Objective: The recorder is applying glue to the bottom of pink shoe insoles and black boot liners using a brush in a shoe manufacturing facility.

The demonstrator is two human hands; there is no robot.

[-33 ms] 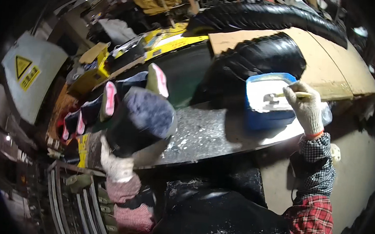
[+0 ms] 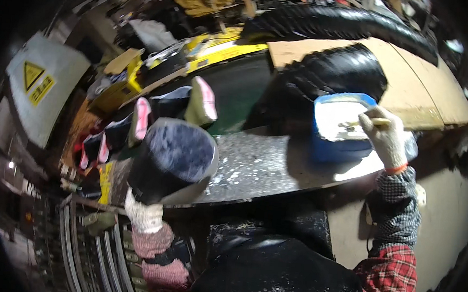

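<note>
My left hand (image 2: 144, 214), in a whitish knitted glove, is closed on the lower side of a black boot upper (image 2: 152, 168). Its wide round opening, lined with mottled blue-grey fleece, faces up toward me. Its lower end is hidden from view. At the right, my gloved right hand (image 2: 387, 140) pinches the pale handle of a brush (image 2: 379, 121). The brush's head rests in the thick white paste inside a blue tub (image 2: 341, 150), at the edge of the bench.
A speckled bench top (image 2: 254, 166) lies between my hands. Beyond it are a dark green belt (image 2: 235, 82) and stacked black boot uppers (image 2: 340, 72). Several boots with pink-edged soles (image 2: 140, 120) line the left side. A metal rack (image 2: 86, 244) stands lower left.
The boot upper's opening has turned slightly and shows more of its inside. My right hand stays at the tub with the brush. The whole view has shifted a little.
</note>
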